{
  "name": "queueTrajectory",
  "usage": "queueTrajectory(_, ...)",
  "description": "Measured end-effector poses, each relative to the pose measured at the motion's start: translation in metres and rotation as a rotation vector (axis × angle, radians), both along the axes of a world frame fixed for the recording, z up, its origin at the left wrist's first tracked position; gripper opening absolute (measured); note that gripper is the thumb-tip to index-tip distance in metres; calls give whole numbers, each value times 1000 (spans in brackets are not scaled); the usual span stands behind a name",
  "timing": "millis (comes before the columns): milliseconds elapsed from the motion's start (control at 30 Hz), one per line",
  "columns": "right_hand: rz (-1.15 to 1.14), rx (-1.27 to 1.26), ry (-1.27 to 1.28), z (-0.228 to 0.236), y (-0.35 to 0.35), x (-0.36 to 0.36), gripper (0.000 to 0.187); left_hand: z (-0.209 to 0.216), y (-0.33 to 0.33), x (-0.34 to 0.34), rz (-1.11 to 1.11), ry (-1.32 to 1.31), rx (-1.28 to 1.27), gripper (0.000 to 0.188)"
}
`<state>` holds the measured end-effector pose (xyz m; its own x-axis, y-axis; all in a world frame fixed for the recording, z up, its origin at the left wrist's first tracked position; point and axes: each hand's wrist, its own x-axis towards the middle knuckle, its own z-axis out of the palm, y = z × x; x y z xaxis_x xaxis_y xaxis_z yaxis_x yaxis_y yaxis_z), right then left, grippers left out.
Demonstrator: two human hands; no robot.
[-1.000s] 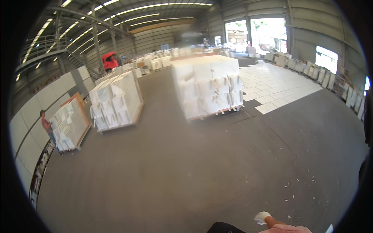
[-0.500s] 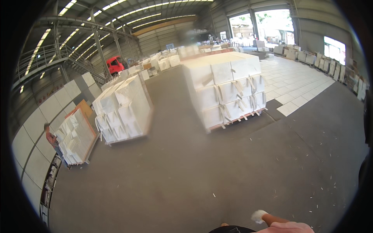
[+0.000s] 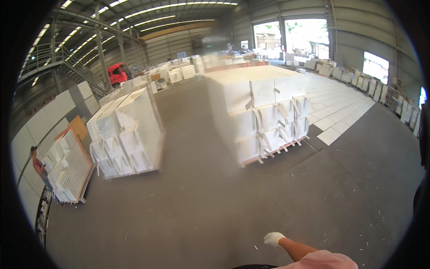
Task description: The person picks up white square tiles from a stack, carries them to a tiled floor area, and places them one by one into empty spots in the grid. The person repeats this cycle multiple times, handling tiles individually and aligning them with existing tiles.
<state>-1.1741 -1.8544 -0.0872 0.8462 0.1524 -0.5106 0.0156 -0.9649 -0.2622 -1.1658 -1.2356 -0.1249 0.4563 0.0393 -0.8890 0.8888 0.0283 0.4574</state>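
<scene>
My right hand [image 3: 274, 238], in a white glove, reaches out over the grey floor [image 3: 192, 224] at the bottom of the view. Its fingers look loosely bent and apart, with nothing seen in them. A bare forearm and a pink sleeve [image 3: 329, 259] lead to it from the lower edge. My left hand is out of sight. The hand touches nothing; ahead of it stands a strapped stack of white blocks [image 3: 262, 121] on a pallet. Farther left is a second strapped stack [image 3: 130, 134], also white.
At the far left a person [image 3: 39, 168] stands beside a leaning load of white slabs [image 3: 69, 168]. Pale floor tiles [image 3: 340, 107] lie beyond the nearer stack. A red truck cab [image 3: 118, 74] shows at the back left. Slabs [image 3: 367, 85] line the right wall.
My right hand has swung forward and to the left, showing more forearm. The view has shifted, so the left stack and the person sit farther left and lower.
</scene>
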Motion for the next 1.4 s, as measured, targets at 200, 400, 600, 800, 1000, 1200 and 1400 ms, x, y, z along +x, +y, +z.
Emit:
queueTrajectory(200,-192,-55,383,-89,-27,-113,22,7,51,192,-215,-164,-324,34)
queueTrajectory(400,-835,-89,751,-110,-72,-186,29,34,-83,364,-49,-446,114,31)
queueTrajectory(600,-507,-62,526,-102,-149,-1,24,23,-232,419,-587,-134,67,32)
queueTrajectory(800,-1176,278,-32,-3,-223,217,45,-2,-270,470,-242,258,-474,19)
queueTrajectory(1000,-1203,173,-201,54,-300,332,44,11,-300,552,-263,-44,181,29)
queueTrajectory(1200,-1413,206,-345,48,-332,381,45,41,-419,746,-265,-150,171,38)
queueTrajectory(1400,-1608,272,-640,84,-369,436,43,155,-655,928,-295,-678,-138,32)
